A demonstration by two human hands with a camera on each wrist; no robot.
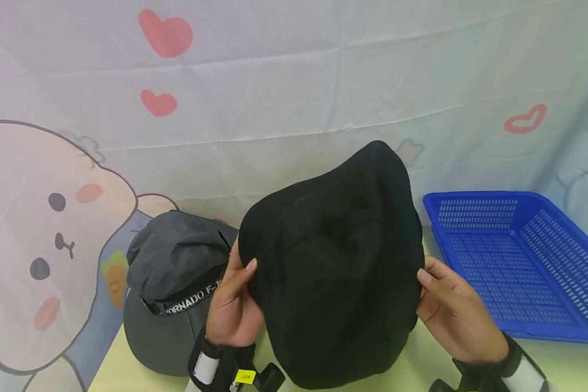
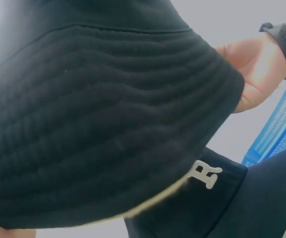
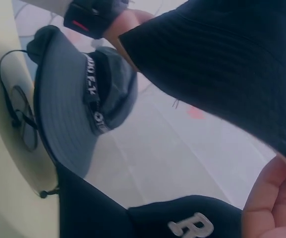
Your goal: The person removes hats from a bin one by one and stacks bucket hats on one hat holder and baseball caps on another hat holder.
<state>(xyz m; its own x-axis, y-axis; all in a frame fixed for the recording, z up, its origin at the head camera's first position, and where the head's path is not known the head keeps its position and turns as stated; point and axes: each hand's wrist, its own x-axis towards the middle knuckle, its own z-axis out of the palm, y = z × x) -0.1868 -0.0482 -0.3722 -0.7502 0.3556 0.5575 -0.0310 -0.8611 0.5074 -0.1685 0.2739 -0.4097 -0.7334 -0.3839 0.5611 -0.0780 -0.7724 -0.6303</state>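
Observation:
A floppy black bucket hat [image 1: 338,272] is held up in front of me between both hands. My left hand [image 1: 237,299] pinches its brim on the left, thumb on the near side. On the opposite side, my right hand [image 1: 453,305] grips the brim between thumb and fingers. Stitched rows run round the brim in the left wrist view. Below it, both wrist views show a black cap [image 3: 157,220] with a pale letter R; the held hat hides it in the head view. A grey bucket hat [image 1: 176,256] with a lettered band sits left of my left hand.
A blue plastic basket [image 1: 558,332] with slotted walls stands on the pale yellow table [image 1: 127,365] at the right. Behind the table hangs a printed cloth [image 1: 274,98] with hearts and a cartoon animal. A dark cord [image 3: 6,89] lies by the grey hat.

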